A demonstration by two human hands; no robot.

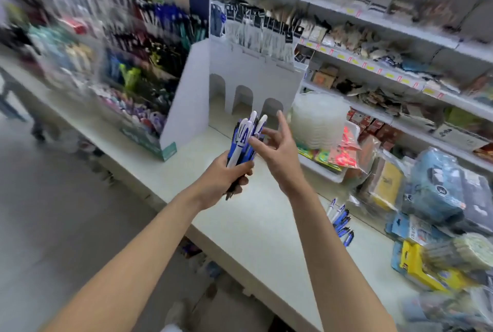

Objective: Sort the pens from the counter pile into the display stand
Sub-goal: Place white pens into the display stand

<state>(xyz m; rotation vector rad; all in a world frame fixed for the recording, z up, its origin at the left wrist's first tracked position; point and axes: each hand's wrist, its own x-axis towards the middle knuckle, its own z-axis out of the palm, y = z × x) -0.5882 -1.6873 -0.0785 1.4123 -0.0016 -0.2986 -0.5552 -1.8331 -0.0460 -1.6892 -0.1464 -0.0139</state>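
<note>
My left hand (pixel 224 177) grips a bunch of blue-and-white pens (pixel 246 139), held upright above the white counter (pixel 240 225). My right hand (pixel 277 150) is beside the bunch with fingers spread, its fingertips touching the upper ends of the pens. A small pile of the same pens (pixel 341 221) lies on the counter to the right. The white display stand (pixel 248 75) stands just behind the hands, with arched slots along its lower front and dark-capped pens in its upper tier.
A tall pen rack (pixel 149 65) stands left of the stand. A stack of clear plastic lids (pixel 320 118) sits to its right. Packaged goods crowd the counter's right side and the wall shelves (pixel 373 65). The floor lies beyond the counter's left edge. The picture is motion-blurred.
</note>
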